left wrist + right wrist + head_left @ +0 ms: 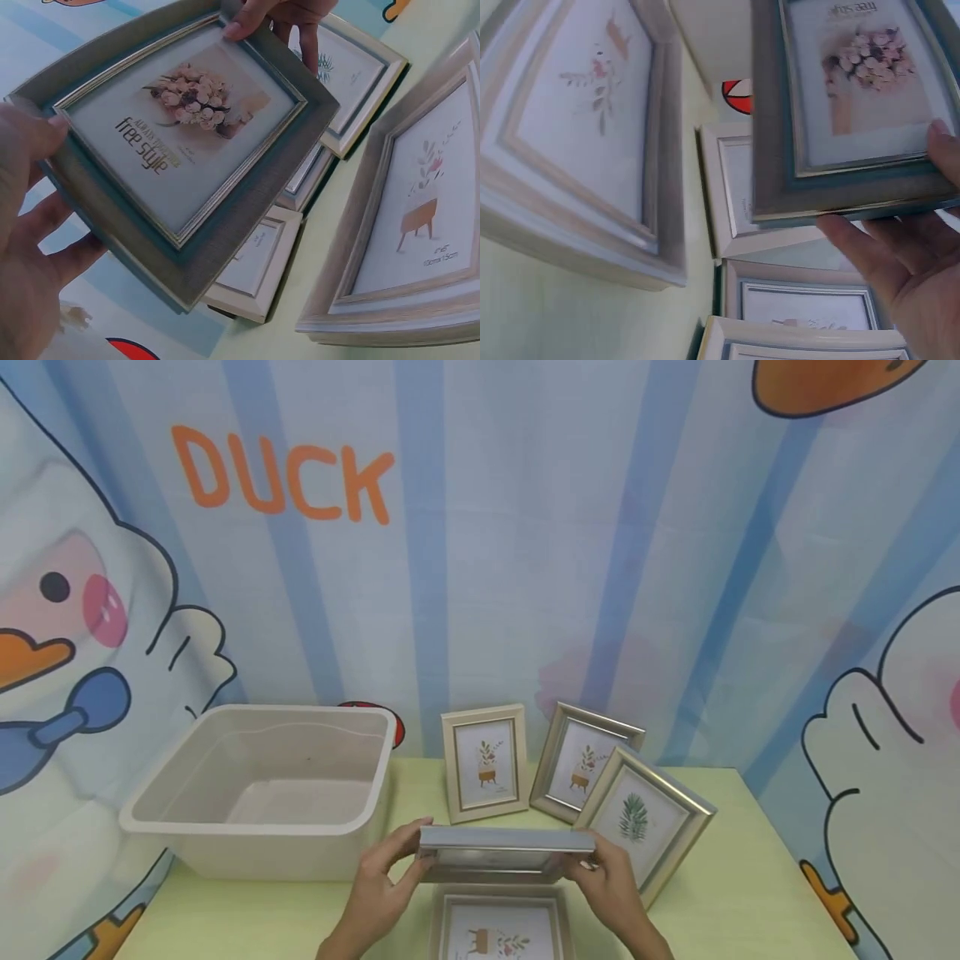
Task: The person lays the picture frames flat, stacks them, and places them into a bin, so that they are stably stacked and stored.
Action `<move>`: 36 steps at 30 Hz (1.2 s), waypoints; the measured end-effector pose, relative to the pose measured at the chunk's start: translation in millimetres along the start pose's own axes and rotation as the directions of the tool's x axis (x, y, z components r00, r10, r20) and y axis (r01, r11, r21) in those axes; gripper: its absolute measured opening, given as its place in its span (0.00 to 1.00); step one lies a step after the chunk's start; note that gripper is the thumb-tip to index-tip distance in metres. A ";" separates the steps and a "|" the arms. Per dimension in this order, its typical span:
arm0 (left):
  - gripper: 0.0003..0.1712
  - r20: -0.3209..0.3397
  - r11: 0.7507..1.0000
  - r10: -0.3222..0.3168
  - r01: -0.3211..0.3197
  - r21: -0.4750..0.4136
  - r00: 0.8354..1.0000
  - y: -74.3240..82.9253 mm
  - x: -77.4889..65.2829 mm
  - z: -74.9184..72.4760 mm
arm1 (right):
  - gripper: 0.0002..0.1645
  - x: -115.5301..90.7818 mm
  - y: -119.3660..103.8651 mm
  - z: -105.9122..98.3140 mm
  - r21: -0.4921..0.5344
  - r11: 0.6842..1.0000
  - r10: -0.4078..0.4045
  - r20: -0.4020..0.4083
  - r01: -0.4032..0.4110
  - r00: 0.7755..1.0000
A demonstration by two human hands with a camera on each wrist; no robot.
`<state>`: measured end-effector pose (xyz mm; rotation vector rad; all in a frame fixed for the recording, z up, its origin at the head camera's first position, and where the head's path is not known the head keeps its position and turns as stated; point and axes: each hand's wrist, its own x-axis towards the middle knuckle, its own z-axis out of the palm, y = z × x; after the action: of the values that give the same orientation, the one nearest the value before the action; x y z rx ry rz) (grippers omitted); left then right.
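A grey picture frame [506, 839] is held up between both hands, tilted so the head view sees mostly its edge. Its front shows in the left wrist view: a flower print [195, 109] with "free style" lettering. My left hand [382, 885] grips one short end, thumb on the front and fingers behind. At the opposite end, my right hand [611, 881] holds it the same way. Just below, a pale wood-toned frame [498, 897] with a plant-pot print lies on the table, partly cut off by the view's lower edge.
Behind the hands, a cream frame [486, 764], a silver frame [551, 760] and a gold-edged frame [667, 827] stand leaning back, the last two overlapping. An open beige plastic tub [277, 852] stands at the left on the light green table [750, 877]. A duck-print curtain [495, 568] hangs behind.
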<state>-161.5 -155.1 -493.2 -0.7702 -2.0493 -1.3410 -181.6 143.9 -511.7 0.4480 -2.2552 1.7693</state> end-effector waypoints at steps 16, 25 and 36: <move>0.36 -0.020 0.946 -0.243 0.232 -0.225 0.970 -4.4 -11.4 5.2 | 0.22 9.9 -8.4 -0.5 -0.046 0.941 0.339 0.159 -0.336 0.927; 0.33 -0.088 0.858 -0.465 0.424 -0.291 0.881 -7.9 -11.1 5.7 | 0.35 7.2 -8.5 4.0 0.007 0.962 0.273 0.073 -0.274 0.959; 0.31 -0.099 0.813 -0.527 0.466 -0.350 0.844 -7.5 -10.1 1.7 | 0.40 5.7 -7.7 8.9 0.013 0.989 0.150 0.047 -0.150 0.988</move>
<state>-160.4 -157.5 -505.6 -0.1961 -1.9777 -1.9871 -184.0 133.1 -504.7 0.3329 -2.3641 1.8684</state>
